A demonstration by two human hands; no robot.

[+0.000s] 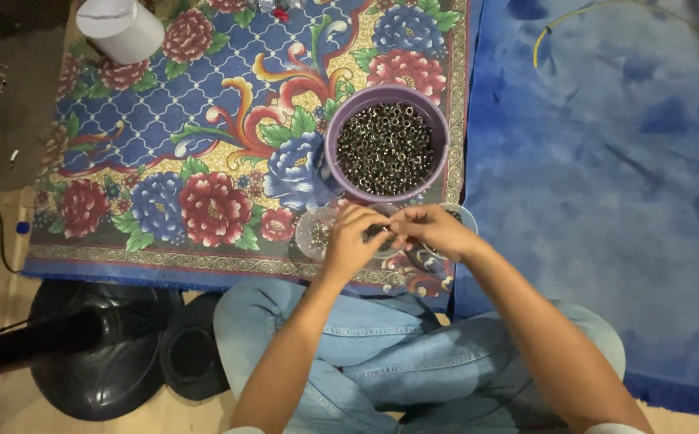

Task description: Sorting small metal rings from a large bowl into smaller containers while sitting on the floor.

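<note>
A purple bowl (341, 122) full of small dark metal rings stands on a floral mat (204, 104) in front of me. Just below it sit small clear dishes (311, 233) holding a few of the same rings. My left hand (351, 239) and my right hand (430, 229) meet over these dishes, fingertips together, pinching small metal pieces between them. What exactly lies between the fingers is too small to make out. My legs in blue jeans (381, 362) are crossed beneath my arms.
A white cylinder (121, 29) lies at the mat's far left corner. A blue cloth (606, 161) covers the floor to the right, with a thin yellow cord (558, 24) on it. A black round fan base (100, 354) sits at my left knee.
</note>
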